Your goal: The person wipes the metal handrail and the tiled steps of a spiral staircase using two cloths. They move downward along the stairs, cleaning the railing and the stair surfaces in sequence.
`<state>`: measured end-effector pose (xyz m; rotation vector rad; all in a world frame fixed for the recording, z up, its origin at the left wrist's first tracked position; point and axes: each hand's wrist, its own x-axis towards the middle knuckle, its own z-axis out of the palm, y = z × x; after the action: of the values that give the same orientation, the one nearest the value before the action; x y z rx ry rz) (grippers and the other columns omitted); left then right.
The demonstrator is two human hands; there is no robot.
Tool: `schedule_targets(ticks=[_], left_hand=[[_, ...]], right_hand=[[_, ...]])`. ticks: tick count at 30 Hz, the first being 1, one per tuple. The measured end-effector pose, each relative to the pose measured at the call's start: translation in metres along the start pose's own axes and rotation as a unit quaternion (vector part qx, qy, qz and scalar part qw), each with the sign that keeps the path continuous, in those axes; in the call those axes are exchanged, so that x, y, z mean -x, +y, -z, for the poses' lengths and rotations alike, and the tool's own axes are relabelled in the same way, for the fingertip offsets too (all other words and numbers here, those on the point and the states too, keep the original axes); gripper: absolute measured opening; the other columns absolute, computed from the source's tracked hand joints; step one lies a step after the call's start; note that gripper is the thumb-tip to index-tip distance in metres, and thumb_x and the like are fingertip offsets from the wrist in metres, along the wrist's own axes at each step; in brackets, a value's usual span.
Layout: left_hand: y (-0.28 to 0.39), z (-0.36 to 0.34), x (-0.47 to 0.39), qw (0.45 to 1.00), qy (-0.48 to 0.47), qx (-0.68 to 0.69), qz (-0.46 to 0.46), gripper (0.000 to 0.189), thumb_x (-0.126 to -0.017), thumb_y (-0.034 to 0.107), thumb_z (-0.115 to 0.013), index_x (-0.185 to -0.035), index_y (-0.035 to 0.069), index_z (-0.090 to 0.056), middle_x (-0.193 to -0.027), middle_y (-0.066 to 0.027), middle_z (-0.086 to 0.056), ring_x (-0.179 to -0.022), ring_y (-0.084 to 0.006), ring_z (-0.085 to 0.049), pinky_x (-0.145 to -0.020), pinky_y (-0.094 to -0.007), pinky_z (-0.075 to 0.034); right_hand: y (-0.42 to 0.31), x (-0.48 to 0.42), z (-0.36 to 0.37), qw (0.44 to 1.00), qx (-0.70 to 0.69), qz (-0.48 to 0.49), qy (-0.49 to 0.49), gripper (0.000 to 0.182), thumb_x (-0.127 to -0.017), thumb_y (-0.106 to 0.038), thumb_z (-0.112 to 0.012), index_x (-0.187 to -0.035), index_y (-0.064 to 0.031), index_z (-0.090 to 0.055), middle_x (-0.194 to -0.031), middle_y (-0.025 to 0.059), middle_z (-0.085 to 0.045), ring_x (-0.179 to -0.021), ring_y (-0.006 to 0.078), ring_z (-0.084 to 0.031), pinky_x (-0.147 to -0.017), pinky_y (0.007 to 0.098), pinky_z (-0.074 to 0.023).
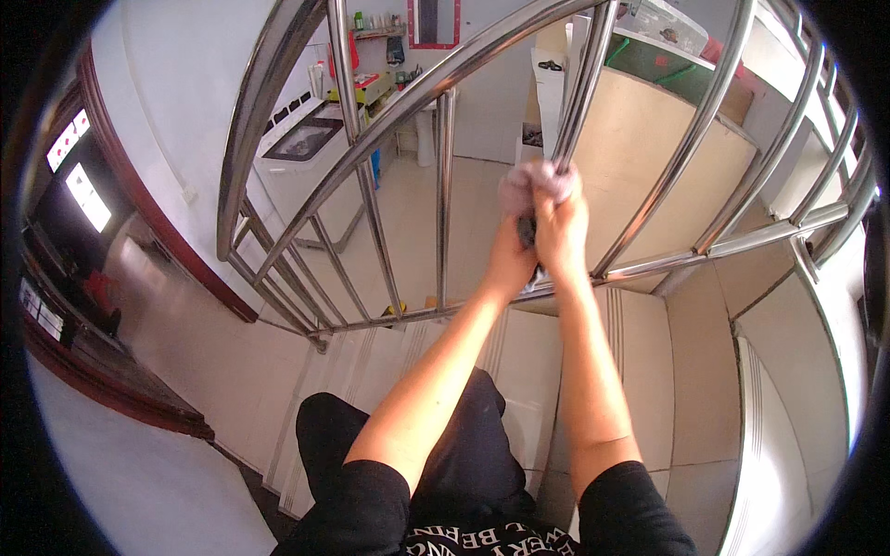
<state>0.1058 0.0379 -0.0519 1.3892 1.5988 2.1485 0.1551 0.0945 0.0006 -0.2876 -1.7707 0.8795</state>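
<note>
Both my hands are closed together around one upright bar (585, 87) of a stainless steel stair railing. A crumpled dark grey cloth (527, 231) shows between my left hand (513, 226) and my right hand (560, 226), pressed against the bar. A loose end of it hangs below my palms. My fingertips are blurred, and most of the cloth is hidden inside my grip. The railing's curved handrail (445, 80) slopes down to the left, and its bottom rail (653, 266) runs just beyond my wrists.
I sit or crouch on tiled stairs (525, 340), knees bent. Past the railing stand a twin-tub washing machine (306, 156), a pedestal basin (425, 132) and a large beige panel (660, 160). More steel bars (685, 149) curve away rightward. At left is a dark-red-framed doorway (149, 201).
</note>
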Motion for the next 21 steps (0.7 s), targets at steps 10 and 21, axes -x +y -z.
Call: schedule_targets(ticks=[10,21], left_hand=[[-0.065,0.005,0.060,0.996,-0.016,-0.030,0.084,0.049,-0.083,0.009,-0.059,-0.128,0.005,-0.040,-0.119,-0.0159,-0.057,-0.114,-0.0260,-0.052,-0.094,-0.0371,-0.041],[-0.081,0.004,0.062,0.990,0.005,0.045,0.133,0.048,-0.085,0.009,-0.058,-0.129,0.005,-0.039,-0.122,-0.0158,-0.055,-0.113,-0.0229,-0.053,-0.094,-0.0357,-0.042]], right_hand=[[0.033,0.080,-0.015,0.996,-0.023,-0.086,-0.021,0.019,-0.088,-0.003,-0.055,-0.106,-0.0021,-0.050,-0.095,0.0137,-0.062,-0.088,0.0279,-0.063,-0.079,0.0348,-0.0494],[0.051,0.096,-0.018,0.996,-0.066,-0.060,-0.002,0.032,-0.083,0.008,-0.050,-0.114,-0.0007,-0.050,-0.108,0.0137,-0.059,-0.103,0.0238,-0.057,-0.090,0.0329,-0.0444]])
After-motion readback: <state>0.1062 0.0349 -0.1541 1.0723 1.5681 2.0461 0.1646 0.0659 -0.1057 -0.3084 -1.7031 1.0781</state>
